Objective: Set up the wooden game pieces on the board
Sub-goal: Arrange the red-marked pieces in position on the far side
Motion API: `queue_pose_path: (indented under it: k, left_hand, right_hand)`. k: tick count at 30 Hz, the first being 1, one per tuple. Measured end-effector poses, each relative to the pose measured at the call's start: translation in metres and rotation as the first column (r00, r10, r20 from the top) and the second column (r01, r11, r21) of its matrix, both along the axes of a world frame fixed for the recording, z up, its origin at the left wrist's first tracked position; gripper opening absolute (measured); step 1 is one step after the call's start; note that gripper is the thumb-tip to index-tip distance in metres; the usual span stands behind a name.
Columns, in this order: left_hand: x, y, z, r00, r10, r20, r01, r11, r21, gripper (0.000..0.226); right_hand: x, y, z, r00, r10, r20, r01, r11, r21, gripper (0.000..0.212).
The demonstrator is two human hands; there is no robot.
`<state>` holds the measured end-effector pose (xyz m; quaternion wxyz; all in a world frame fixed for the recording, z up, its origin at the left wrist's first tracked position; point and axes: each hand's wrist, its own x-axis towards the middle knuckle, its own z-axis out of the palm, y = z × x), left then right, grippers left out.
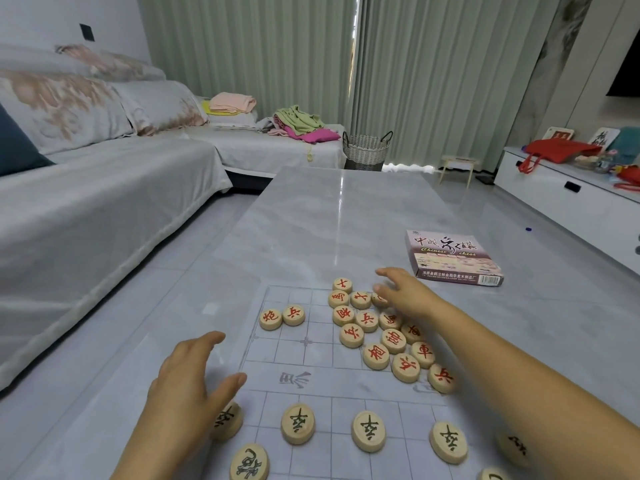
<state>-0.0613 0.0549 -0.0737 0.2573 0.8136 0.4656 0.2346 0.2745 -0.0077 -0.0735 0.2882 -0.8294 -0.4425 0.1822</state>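
A thin translucent game board (294,348) with a printed grid lies on the grey table. Several round wooden pieces with red characters (375,355) are bunched on its far right part, and two red ones (282,317) sit apart to the left. Black-character pieces (298,423) stand in a row along the near side. My right hand (403,294) reaches over the red cluster, fingers spread, fingertips touching a piece at the cluster's top. My left hand (188,386) hovers open at the board's left edge, partly covering a black piece (228,420).
A Chinese chess box (453,256) lies on the table to the right, beyond the board. A grey sofa (86,202) runs along the left. A woven basket (367,148) stands past the table's far end, and a white cabinet (568,199) is at right.
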Motion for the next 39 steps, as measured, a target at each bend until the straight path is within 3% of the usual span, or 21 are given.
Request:
queue_pose_path:
  k: [5,8,10,12,14,17,22,29,39]
  left_hand:
    - [-0.001,0.004,0.000,1.000,0.002,0.006,-0.002,1.000,0.008,0.057]
    - [-0.001,0.005,0.001,1.000,-0.001,0.012,0.000,1.000,0.004,0.057]
    - [0.000,0.004,0.002,1.000,-0.007,0.011,0.007,1.000,0.006,0.057]
    - [0.001,0.002,0.002,1.000,-0.024,0.017,0.025,1.000,-0.003,0.057]
    - [0.001,0.000,0.002,0.999,-0.039,0.015,0.039,0.999,-0.013,0.057]
    - [-0.001,0.000,0.004,0.999,-0.042,0.005,0.042,0.999,-0.031,0.054]
    - [0.000,0.001,0.004,0.998,-0.063,-0.021,0.062,0.997,-0.053,0.049]
    - [0.000,-0.001,0.003,0.994,-0.089,-0.058,0.084,0.993,-0.087,0.051]
    - [0.001,-0.001,0.003,0.992,-0.095,-0.082,0.087,0.991,-0.098,0.052]
  right_hand:
    - [-0.029,0.041,0.000,0.974,0.198,0.113,-0.174,0.966,-0.193,0.054]
    - [-0.050,0.044,-0.006,0.945,0.250,0.210,-0.211,0.959,-0.190,0.048]
    - [-0.060,0.035,-0.012,0.934,0.319,0.159,-0.299,0.944,-0.138,0.043]
    - [-0.066,0.022,-0.011,0.932,0.360,-0.031,-0.361,0.931,-0.054,0.039]
    - [-0.061,0.010,-0.002,0.945,0.294,-0.143,-0.288,0.955,0.065,0.036]
    - [-0.031,-0.011,0.016,0.988,0.056,-0.142,-0.030,0.983,0.183,0.029]
    - [0.011,-0.060,0.018,0.963,-0.143,-0.229,0.152,0.988,0.025,0.020]
    - [0.011,-0.089,0.000,0.967,-0.122,-0.224,0.109,0.991,-0.072,0.010]
    - [0.000,-0.090,-0.012,0.959,-0.105,-0.263,0.102,0.995,-0.022,0.013]
